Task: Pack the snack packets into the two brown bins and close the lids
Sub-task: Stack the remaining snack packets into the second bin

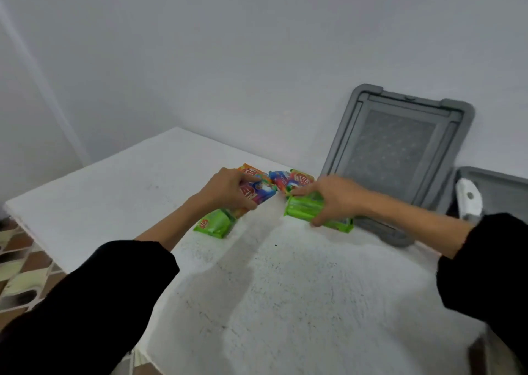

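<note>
Inspector: Hands?
Recorder: The left hand [228, 191] is gripping the blue packet [261, 193], fingers curling over its top. The right hand [337, 200] is clamping the green packet [303, 210] – fingers at the far edge, thumb at the near one.
Inspector: Locations?
Recorder: Both are sitting mid-table [285, 289]; lifted or resting, I cannot tell. A second green packet [214, 223] is lying under the left wrist – a fourth packet [288, 180] is lying between the hands, farther back. The lid [394, 146] is leaning against the wall, right.
</note>
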